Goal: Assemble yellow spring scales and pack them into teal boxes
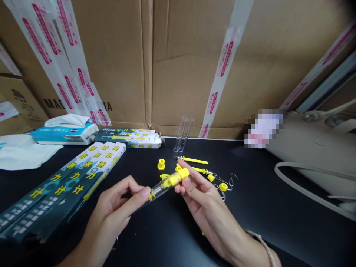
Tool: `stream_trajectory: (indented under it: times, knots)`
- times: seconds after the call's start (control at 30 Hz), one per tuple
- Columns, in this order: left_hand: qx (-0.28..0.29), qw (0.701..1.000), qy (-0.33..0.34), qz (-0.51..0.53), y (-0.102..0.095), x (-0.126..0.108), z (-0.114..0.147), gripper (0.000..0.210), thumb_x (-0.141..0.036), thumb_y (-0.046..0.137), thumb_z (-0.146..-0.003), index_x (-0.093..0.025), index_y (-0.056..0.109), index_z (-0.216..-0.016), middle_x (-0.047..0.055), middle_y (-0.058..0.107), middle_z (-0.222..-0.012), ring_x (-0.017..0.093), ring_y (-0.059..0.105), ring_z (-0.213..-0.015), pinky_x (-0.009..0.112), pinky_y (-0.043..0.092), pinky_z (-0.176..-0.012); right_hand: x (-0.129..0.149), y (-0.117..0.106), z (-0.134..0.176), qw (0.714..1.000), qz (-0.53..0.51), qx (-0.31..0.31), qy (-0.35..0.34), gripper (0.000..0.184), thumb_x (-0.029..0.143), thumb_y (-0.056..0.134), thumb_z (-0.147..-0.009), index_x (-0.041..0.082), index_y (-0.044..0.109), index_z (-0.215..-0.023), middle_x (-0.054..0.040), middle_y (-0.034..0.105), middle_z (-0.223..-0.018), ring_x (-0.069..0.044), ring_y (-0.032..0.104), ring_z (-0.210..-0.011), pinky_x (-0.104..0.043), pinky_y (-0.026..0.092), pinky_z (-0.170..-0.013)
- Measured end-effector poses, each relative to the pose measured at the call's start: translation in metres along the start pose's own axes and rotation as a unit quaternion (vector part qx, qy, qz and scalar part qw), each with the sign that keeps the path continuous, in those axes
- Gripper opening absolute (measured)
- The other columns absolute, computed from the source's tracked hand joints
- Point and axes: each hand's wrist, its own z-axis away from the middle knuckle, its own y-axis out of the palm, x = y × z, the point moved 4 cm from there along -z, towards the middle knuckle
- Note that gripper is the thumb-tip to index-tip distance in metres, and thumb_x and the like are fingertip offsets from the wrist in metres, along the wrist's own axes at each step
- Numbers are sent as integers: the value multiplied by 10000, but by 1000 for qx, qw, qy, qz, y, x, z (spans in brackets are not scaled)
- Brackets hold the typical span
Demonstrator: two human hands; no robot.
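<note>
A clear tubular spring scale (164, 185) with a spring and yellow parts inside is tilted up to the right between my hands. My left hand (112, 205) grips its lower body, thumb on top. At the upper end, the fingers of my right hand (204, 202) are closed on the yellow cap (179, 176). Just beyond lie a yellow collar (161, 164), a yellow rod (194, 160) with a spring end, and small yellow caps (223, 187). Bent wire hooks (233, 180) rest right of them. Two clear tubes (183, 133) lean against the carton.
Green-and-white printed boxes (69, 178) lie side by side on the left, with more boxes (133, 138) behind. A blue tissue pack (62, 131) is at the back left. A large taped carton (178, 74) walls off the back. A beige bag (314, 144) with a strap sits at the right.
</note>
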Motion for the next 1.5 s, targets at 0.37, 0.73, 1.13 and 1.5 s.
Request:
stream_trajectory:
  times: [0.37,0.73,1.13,1.5]
  knots:
    - [5,1000,-5,0,0,-1,0,428,-561,697,-767,-191,497,-687,-110,360,-576,9,183,-407,181,51,-416,-1,1,-2,999,9,31,-21,137,212,891,-782,170,764,-810,8,732,-791,-86,712,-758,-151,579,-796]
    - [13,1000,-1,1,-2,3,-2,434,-566,701,-781,-195,493,-694,-122,320,-555,7,172,-396,175,32,-412,-1,-2,-3,1000,5,11,-17,296,204,900,-770,188,802,-1049,-3,762,-851,-72,712,-718,-141,598,-775]
    - [19,1000,23,-2,-2,5,-3,418,-549,702,-802,-188,519,-699,-99,430,-574,7,182,-397,170,54,-401,-1,-2,-2,999,22,18,-17,167,211,893,-785,164,781,-900,-5,743,-808,-85,717,-755,-147,594,-794]
    - [-48,997,47,-28,2,0,4,226,-396,777,-672,-217,648,-721,-2,805,-796,181,736,-730,210,533,-648,-2,-4,-4,999,33,4,-3,197,228,911,-755,145,800,-895,-14,751,-829,-82,696,-741,-156,592,-795]
